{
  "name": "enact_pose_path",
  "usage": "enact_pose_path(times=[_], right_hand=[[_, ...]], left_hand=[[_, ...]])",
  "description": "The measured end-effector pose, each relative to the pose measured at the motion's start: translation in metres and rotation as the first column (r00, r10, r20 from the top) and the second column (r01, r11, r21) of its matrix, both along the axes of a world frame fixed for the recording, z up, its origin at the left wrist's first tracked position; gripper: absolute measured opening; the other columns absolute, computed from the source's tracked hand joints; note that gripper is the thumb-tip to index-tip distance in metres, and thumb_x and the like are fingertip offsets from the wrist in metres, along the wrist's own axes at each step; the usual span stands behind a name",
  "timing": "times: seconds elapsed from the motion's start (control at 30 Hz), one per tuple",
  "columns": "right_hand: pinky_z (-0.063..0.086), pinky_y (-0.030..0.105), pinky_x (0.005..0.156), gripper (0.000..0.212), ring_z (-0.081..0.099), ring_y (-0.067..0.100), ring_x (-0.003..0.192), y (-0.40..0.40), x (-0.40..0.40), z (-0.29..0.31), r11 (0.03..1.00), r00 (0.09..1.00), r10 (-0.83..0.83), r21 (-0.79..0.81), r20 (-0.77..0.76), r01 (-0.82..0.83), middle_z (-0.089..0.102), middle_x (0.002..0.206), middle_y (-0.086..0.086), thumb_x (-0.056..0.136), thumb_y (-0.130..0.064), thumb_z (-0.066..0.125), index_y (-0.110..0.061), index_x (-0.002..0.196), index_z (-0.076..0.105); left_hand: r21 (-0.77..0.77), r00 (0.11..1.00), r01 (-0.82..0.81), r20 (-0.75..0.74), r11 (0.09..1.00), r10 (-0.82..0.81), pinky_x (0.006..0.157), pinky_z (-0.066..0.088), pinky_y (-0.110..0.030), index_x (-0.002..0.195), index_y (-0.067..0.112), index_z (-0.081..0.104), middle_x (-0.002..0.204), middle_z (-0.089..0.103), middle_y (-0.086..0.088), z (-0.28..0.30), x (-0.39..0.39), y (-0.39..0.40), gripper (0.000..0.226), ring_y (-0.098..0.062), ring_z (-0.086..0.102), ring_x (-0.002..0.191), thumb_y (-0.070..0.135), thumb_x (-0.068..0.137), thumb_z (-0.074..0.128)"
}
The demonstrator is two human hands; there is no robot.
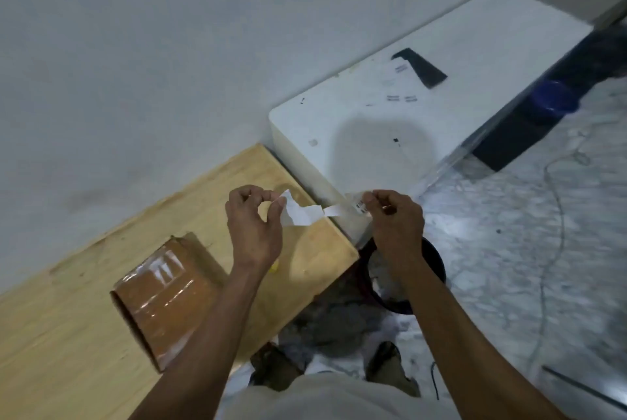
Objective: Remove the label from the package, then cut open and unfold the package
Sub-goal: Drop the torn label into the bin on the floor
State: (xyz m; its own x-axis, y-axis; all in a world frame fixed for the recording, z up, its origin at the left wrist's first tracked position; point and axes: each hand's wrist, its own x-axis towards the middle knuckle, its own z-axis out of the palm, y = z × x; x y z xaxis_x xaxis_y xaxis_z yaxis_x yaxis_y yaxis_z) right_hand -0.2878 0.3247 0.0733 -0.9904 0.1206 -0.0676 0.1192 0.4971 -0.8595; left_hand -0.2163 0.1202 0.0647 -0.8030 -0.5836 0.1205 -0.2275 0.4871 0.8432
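Both hands up over the wooden board's (pixel 84 335) right corner, label (pixel 302 214) stretched between them: left hand (pixel 254 226) pinches its crumpled white end, right hand (pixel 395 219) pinches the barcode end. Label looks partly torn mid-span. Package (pixel 159 297), brown and tape-wrapped, lies on the board below-left of the left hand, clear of both hands. White foam block (pixel 407 107) butts the board's far edge. Black bin (pixel 431 270) sits under the right wrist, on marble floor (pixel 509 267).
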Motion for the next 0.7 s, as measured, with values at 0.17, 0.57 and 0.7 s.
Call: enact_pose_path(times=[0.17,0.57,0.7], right_hand=[[0.04,0.003,0.068,0.016,0.06,0.011,0.089,0.11,-0.009,-0.003,0.988,0.988,-0.151,-0.022,0.017,0.151,0.063,0.103,-0.002,0.091,-0.032,0.066,-0.018,0.095,0.071],[0.038,0.02,0.076,0.015,0.056,0.016,0.083,0.268,-0.01,-0.089,0.958,0.922,-0.287,0.085,0.261,0.274,0.063,0.094,0.006,0.093,-0.023,0.064,-0.009,0.087,0.068],[0.038,0.022,0.073,0.014,0.057,0.018,0.078,0.272,-0.011,-0.128,0.945,0.894,-0.327,0.123,0.307,0.304,0.059,0.081,0.0,0.093,-0.021,0.063,-0.015,0.08,0.064]], left_hand=[[-0.053,0.995,0.071,-0.06,0.996,-0.074,0.083,0.045,-0.031,0.084,0.014,0.07,0.097,0.055,0.0,-0.006,-0.032,0.116,0.011,-0.025,0.059,0.095,0.022,0.091,0.07],[0.163,0.956,0.114,0.252,0.98,-0.153,0.065,0.048,-0.032,0.074,0.023,0.063,0.073,0.065,0.001,-0.08,-0.059,0.305,0.018,-0.02,0.064,0.07,0.02,0.089,0.071],[0.112,0.91,0.173,0.363,0.979,-0.202,0.069,0.039,-0.027,0.079,0.02,0.062,0.076,0.063,0.002,-0.121,-0.073,0.319,0.014,-0.016,0.058,0.072,0.02,0.092,0.068]])
